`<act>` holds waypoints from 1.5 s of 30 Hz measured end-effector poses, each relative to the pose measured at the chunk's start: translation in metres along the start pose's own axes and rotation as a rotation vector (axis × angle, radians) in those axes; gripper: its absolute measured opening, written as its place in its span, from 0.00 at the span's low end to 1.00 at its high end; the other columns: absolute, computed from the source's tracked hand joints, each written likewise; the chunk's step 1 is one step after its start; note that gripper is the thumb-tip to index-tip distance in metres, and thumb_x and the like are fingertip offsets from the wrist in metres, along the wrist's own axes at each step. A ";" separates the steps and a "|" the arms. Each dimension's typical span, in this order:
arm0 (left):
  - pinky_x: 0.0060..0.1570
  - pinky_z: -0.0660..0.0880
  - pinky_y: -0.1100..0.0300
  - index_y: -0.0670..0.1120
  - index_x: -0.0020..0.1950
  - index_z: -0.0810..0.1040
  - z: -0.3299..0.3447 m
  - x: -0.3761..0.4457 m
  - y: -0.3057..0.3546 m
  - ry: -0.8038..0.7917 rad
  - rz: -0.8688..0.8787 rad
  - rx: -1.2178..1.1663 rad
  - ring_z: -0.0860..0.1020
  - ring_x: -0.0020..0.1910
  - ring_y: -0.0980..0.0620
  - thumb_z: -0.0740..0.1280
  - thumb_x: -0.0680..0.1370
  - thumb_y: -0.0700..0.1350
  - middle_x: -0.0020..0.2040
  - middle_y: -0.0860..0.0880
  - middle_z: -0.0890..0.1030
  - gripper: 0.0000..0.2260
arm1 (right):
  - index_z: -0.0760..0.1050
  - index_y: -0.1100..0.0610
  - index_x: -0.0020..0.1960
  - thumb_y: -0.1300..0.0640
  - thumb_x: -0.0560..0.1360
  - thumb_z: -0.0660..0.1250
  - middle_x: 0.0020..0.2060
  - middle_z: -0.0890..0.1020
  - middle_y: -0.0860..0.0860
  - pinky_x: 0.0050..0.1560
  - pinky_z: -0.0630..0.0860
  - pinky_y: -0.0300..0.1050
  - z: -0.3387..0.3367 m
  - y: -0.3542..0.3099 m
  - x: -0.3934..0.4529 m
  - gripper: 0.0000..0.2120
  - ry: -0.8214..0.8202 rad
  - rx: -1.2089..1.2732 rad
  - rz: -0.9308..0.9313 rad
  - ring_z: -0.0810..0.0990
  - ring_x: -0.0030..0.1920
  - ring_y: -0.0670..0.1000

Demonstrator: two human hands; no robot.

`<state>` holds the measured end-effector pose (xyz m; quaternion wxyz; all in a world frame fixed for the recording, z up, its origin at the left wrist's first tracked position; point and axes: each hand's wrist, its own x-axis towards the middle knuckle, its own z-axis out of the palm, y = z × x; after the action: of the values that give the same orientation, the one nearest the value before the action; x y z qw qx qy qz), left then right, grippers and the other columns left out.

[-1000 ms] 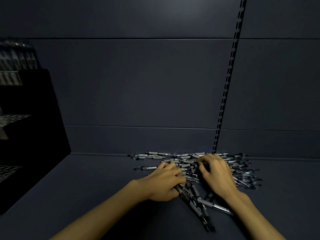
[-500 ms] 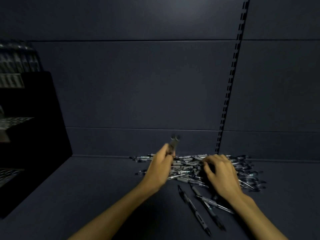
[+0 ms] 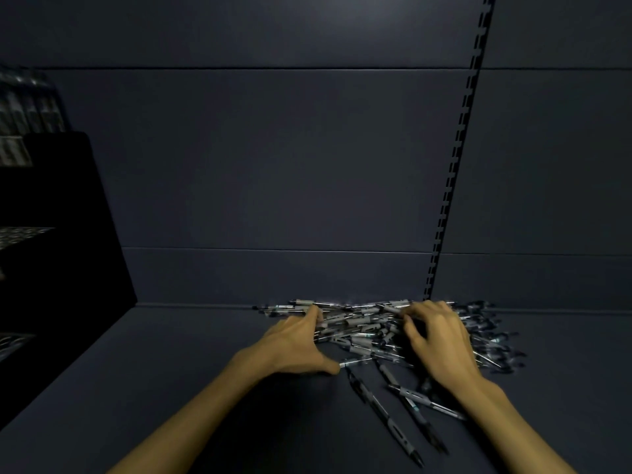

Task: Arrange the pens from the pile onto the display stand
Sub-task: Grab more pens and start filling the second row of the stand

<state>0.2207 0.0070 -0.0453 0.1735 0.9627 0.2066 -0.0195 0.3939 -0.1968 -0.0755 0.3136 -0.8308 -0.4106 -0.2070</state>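
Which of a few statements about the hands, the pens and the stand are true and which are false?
1. Both hands are down at the pile of pens. True: the left hand is at its left edge, the right hand on its right part.
2. The stand is on the right. False: it is at the far left.
3. A few pens lie apart from the pile, nearer the person. True.
4. The left hand holds a bundle of pens up in the air. False: it is low on the shelf, fingers at the pile.
5. The pile lies against the back wall. True.
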 end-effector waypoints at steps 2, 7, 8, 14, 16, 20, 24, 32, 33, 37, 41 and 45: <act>0.56 0.74 0.50 0.53 0.68 0.63 0.001 0.002 0.000 -0.006 0.008 0.065 0.74 0.56 0.48 0.70 0.63 0.68 0.61 0.50 0.74 0.39 | 0.83 0.55 0.50 0.61 0.76 0.70 0.43 0.83 0.48 0.48 0.75 0.49 0.000 0.001 0.000 0.05 -0.012 -0.005 0.001 0.78 0.47 0.52; 0.60 0.69 0.49 0.47 0.67 0.68 0.004 0.010 0.004 0.095 0.044 0.273 0.72 0.61 0.44 0.68 0.68 0.65 0.61 0.46 0.72 0.35 | 0.83 0.54 0.51 0.59 0.76 0.70 0.44 0.83 0.48 0.49 0.75 0.49 0.000 0.002 0.000 0.05 -0.017 -0.015 0.008 0.77 0.47 0.51; 0.64 0.68 0.47 0.46 0.67 0.70 0.004 0.012 0.004 0.124 0.048 0.295 0.71 0.63 0.43 0.68 0.69 0.64 0.62 0.46 0.71 0.32 | 0.83 0.54 0.51 0.59 0.76 0.70 0.44 0.83 0.47 0.49 0.75 0.49 0.000 0.003 0.000 0.05 -0.017 -0.016 0.008 0.77 0.47 0.51; 0.49 0.69 0.53 0.44 0.50 0.76 0.002 0.025 0.002 0.205 0.087 0.351 0.72 0.53 0.47 0.68 0.71 0.60 0.53 0.46 0.74 0.21 | 0.83 0.53 0.50 0.60 0.76 0.70 0.44 0.83 0.47 0.48 0.74 0.47 0.000 0.004 0.001 0.05 -0.010 -0.016 0.013 0.77 0.47 0.50; 0.43 0.67 0.56 0.44 0.46 0.75 0.002 0.027 0.000 0.213 0.095 0.325 0.72 0.46 0.48 0.68 0.71 0.58 0.47 0.47 0.76 0.18 | 0.83 0.53 0.50 0.60 0.76 0.70 0.44 0.83 0.46 0.49 0.74 0.48 0.000 0.004 0.001 0.05 -0.013 -0.019 0.012 0.77 0.47 0.50; 0.41 0.70 0.55 0.46 0.47 0.76 0.004 0.027 -0.005 0.249 0.133 0.297 0.76 0.42 0.47 0.65 0.73 0.59 0.43 0.49 0.78 0.16 | 0.82 0.53 0.49 0.60 0.76 0.70 0.43 0.83 0.46 0.48 0.74 0.48 0.000 0.006 0.001 0.04 -0.002 -0.026 0.008 0.77 0.46 0.50; 0.42 0.72 0.54 0.48 0.46 0.73 0.003 0.026 -0.009 0.230 0.165 0.254 0.76 0.41 0.47 0.62 0.76 0.57 0.42 0.50 0.78 0.13 | 0.82 0.54 0.49 0.60 0.76 0.70 0.44 0.83 0.46 0.49 0.73 0.46 0.001 0.005 0.001 0.03 -0.011 -0.042 0.000 0.77 0.46 0.50; 0.45 0.76 0.53 0.51 0.47 0.75 -0.013 0.015 -0.029 0.247 0.145 0.081 0.79 0.45 0.49 0.64 0.77 0.58 0.44 0.50 0.81 0.10 | 0.81 0.51 0.45 0.59 0.75 0.71 0.41 0.83 0.46 0.44 0.71 0.46 -0.004 0.008 0.008 0.04 0.003 -0.055 0.032 0.76 0.44 0.51; 0.43 0.76 0.54 0.52 0.45 0.75 -0.014 0.014 -0.032 0.249 0.131 0.027 0.79 0.43 0.50 0.65 0.76 0.56 0.42 0.51 0.81 0.08 | 0.81 0.51 0.45 0.60 0.76 0.71 0.41 0.83 0.46 0.44 0.70 0.45 -0.006 0.005 0.010 0.04 0.017 -0.037 0.046 0.76 0.44 0.51; 0.32 0.69 0.56 0.47 0.34 0.72 -0.016 0.011 -0.034 0.306 0.065 -0.303 0.74 0.30 0.54 0.70 0.75 0.49 0.31 0.51 0.76 0.12 | 0.82 0.53 0.53 0.57 0.79 0.68 0.48 0.84 0.45 0.49 0.72 0.42 -0.017 -0.019 0.022 0.05 0.034 0.150 0.068 0.79 0.49 0.46; 0.26 0.71 0.61 0.44 0.35 0.72 -0.016 0.010 -0.004 0.378 0.019 -0.690 0.74 0.24 0.52 0.69 0.77 0.42 0.27 0.47 0.75 0.12 | 0.74 0.46 0.65 0.45 0.81 0.62 0.54 0.83 0.43 0.57 0.79 0.43 -0.028 -0.066 0.037 0.14 -0.098 0.598 0.154 0.82 0.53 0.41; 0.28 0.73 0.59 0.44 0.36 0.74 -0.013 0.012 0.026 0.321 0.047 -0.940 0.74 0.24 0.51 0.68 0.79 0.42 0.26 0.48 0.75 0.11 | 0.60 0.43 0.75 0.38 0.79 0.58 0.58 0.81 0.43 0.61 0.79 0.49 -0.027 -0.104 0.051 0.26 -0.202 0.836 0.096 0.82 0.56 0.41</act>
<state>0.2417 -0.0066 -0.0262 0.5554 0.7755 0.1951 0.2281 0.3366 -0.1390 0.0115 0.5905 -0.6666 -0.4487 0.0744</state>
